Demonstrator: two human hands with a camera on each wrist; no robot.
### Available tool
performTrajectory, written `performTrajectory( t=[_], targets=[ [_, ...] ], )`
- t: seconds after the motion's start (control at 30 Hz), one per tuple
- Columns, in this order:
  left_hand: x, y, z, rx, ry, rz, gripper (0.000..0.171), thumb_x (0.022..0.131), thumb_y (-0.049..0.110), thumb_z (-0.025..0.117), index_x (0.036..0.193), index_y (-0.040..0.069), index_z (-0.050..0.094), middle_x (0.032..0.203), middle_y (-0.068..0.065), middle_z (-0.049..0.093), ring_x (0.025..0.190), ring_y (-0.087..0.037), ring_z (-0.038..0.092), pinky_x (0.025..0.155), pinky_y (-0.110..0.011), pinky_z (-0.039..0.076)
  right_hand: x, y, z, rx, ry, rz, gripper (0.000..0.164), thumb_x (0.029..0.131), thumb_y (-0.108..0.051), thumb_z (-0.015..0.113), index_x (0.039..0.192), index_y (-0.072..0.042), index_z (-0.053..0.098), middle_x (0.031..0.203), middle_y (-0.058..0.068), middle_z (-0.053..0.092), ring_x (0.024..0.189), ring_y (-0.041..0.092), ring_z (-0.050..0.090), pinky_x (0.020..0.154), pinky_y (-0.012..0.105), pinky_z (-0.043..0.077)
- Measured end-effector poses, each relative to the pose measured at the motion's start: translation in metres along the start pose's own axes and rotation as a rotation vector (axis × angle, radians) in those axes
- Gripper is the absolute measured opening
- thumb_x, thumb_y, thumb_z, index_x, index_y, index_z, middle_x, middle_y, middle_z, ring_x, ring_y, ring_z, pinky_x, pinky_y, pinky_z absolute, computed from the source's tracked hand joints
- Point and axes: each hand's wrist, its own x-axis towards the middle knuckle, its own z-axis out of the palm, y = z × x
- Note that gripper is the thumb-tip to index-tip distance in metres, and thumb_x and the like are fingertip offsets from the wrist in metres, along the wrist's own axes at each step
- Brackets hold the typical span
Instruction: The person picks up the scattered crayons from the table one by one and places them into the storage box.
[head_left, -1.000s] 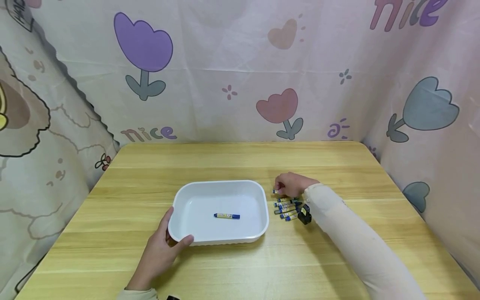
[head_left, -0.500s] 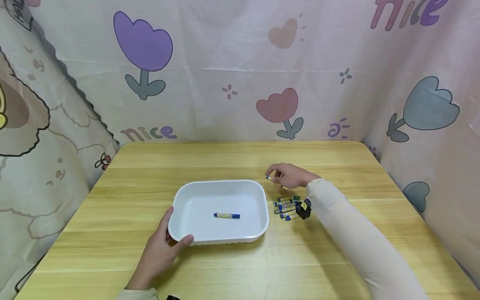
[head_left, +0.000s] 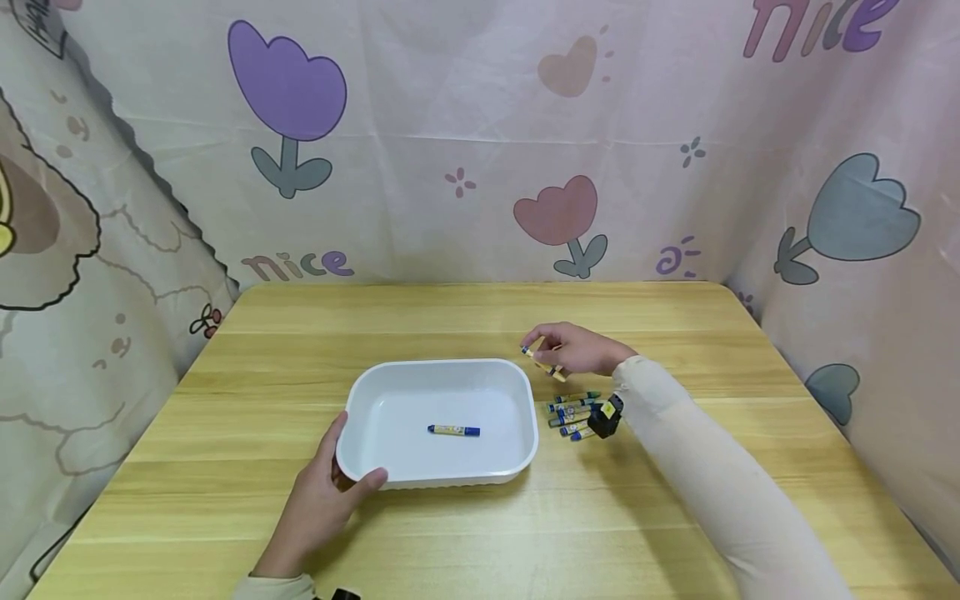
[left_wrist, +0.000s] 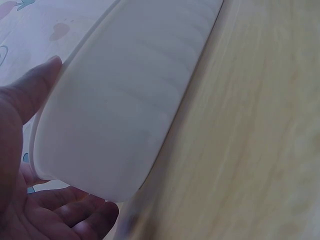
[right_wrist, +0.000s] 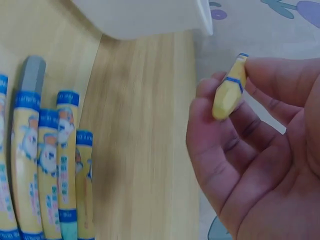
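Right hand [head_left: 583, 348]: we are pinching one crayon between thumb and bent fingertips, the lower fingers curling loosely behind it.
Held slim yellow crayon with blue bands [right_wrist: 230, 92]: it is slanting beside the tray's far right corner, apparently off the table; how high it is hanging, we are not able to tell.
Left hand [head_left: 318, 504]: we are gripping the near left corner, the thumb hooking over the rim and the fingers spreading along the outer wall.
White rounded rectangular plastic tray [head_left: 405, 396]: it is sitting upright on the pale wood-grain table [head_left: 450, 321].
Doing it well: we should be gripping the crayon lightly near its middle, so it is not twisting or snapping; the left hand should be steadying the tray without tipping it.
Dark-blue-ended crayon with yellow wrapper [head_left: 453, 431]: it is lying crosswise on the tray floor, and could be rolling if we jolt the tray.
Loose row of yellow-wrapped crayons with blue ends [right_wrist: 48, 170]: they are lying side by side, right of the tray and apart from it; the sleeve gear is partly hiding them.
In the way: the raised rim is standing between the held crayon and the tray floor; the small black wrist device [head_left: 606, 416] is overlapping the row in our view and might be nudging it.
Behind: a flower-printed fabric backdrop [head_left: 420, 100] is hanging beyond the table.
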Motion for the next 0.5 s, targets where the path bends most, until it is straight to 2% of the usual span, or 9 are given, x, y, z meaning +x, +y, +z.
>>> performTrajectory(
  t=[0.13, 0.33, 0.5],
  targets=[
    [0.0, 0.0, 0.0, 0.006, -0.002, -0.002, 0.097, 0.087, 0.034, 0.073, 0.155, 0.004, 0.01, 0.145, -0.03, 0.037, 0.122, -0.038, 0.052, 0.098, -0.042, 0.046, 0.001, -0.001, 0.003, 0.11, -0.005, 0.037, 0.032, 0.101, -0.007, 0.05, 0.132, -0.001, 0.051, 0.096, 0.018, 0.055, 0.075, 0.022, 0.054, 0.061, 0.029, 0.051],
    [0.0, 0.001, 0.0, 0.009, -0.001, -0.002, 0.097, 0.087, 0.035, 0.073, 0.155, 0.004, 0.01, 0.145, -0.03, 0.038, 0.121, -0.038, 0.053, 0.097, -0.042, 0.047, 0.003, -0.006, 0.01, 0.177, -0.027, 0.057, 0.036, 0.1, -0.005, 0.049, 0.135, 0.002, 0.047, 0.094, 0.013, 0.055, 0.075, 0.021, 0.055, 0.062, 0.03, 0.052],
    [0.0, 0.001, -0.001, 0.012, -0.002, -0.009, 0.098, 0.087, 0.036, 0.073, 0.155, 0.004, 0.01, 0.145, -0.03, 0.038, 0.121, -0.038, 0.053, 0.097, -0.042, 0.047, 0.002, -0.012, 0.015, 0.221, -0.035, 0.066, 0.037, 0.1, -0.006, 0.05, 0.137, 0.002, 0.046, 0.105, 0.021, 0.057, 0.079, 0.025, 0.058, 0.062, 0.03, 0.053]
  ],
)
